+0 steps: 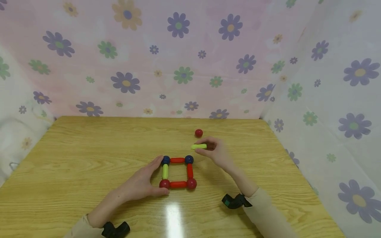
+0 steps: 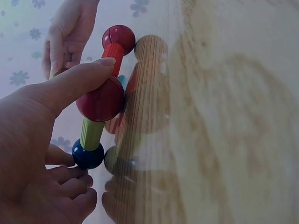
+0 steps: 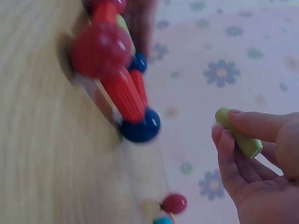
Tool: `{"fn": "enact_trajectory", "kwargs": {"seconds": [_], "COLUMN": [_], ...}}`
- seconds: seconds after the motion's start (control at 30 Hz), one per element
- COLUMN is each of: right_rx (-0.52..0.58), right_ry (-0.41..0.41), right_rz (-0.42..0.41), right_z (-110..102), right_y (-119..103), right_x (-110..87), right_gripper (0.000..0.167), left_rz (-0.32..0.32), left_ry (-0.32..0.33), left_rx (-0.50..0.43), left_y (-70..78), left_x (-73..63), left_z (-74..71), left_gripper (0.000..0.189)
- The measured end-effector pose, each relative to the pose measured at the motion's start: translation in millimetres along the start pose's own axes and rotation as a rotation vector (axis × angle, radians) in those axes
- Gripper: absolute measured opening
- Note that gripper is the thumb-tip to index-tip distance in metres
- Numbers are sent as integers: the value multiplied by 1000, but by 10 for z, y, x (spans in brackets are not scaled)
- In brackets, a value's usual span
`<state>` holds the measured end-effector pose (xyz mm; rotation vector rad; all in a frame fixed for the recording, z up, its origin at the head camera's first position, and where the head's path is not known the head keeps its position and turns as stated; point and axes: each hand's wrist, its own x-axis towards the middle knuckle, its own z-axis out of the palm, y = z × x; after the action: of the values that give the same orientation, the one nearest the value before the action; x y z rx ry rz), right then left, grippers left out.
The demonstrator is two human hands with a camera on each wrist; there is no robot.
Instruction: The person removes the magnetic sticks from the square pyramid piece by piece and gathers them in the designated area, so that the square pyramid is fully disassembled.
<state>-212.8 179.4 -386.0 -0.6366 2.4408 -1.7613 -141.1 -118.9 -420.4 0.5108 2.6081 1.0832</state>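
On the wooden table lies a square of rods and balls (image 1: 178,184), with blue balls at its far corners and dark red balls at the near ones. Three of its sides are red rods; the left one is a yellow-green rod (image 2: 91,134). My left hand (image 1: 140,181) holds this square by its left side, thumb against the near red ball (image 2: 100,99) and fingers at the far blue ball (image 2: 88,154). Beyond the far right corner, my right hand (image 1: 218,153) pinches a loose yellow-green rod (image 3: 240,135) between thumb and fingertips, raised over the table.
A single dark red ball (image 1: 198,133) sits farther back, just past my right hand. At the bottom edge of the right wrist view a small teal piece (image 3: 164,220) shows partly. Flowered cloth (image 1: 178,66) closes off the table's back and sides.
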Motion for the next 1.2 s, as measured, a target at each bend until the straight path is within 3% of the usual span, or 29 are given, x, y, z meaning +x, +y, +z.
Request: {"fn": "enact_trajectory", "kwargs": {"seconds": [0.23, 0.33, 0.43, 0.77, 0.97, 1.2], "right_rx": [-52, -95, -125, -143, -205, -175], "right_ry": [115, 176, 185, 181, 178, 153], "right_rz": [107, 143, 158, 256, 240, 259], "right_z": [-478, -615, -710, -774, -768, -771], "right_y": [113, 157, 223, 437, 532, 615], "right_x": [-30, -43, -48, -44, -41, -45], "right_gripper": [37, 41, 43, 40, 30, 27], "left_rz": [8, 5, 4, 2, -3, -4], "left_ry": [1, 3, 2, 0, -5, -5], "left_rx": [4, 6, 5, 2, 2, 0], "left_y": [8, 7, 7, 8, 4, -4], "left_x": [5, 10, 13, 8, 7, 4], "left_z": [3, 8, 11, 12, 6, 10], "left_gripper": [120, 120, 120, 120, 120, 120]}}
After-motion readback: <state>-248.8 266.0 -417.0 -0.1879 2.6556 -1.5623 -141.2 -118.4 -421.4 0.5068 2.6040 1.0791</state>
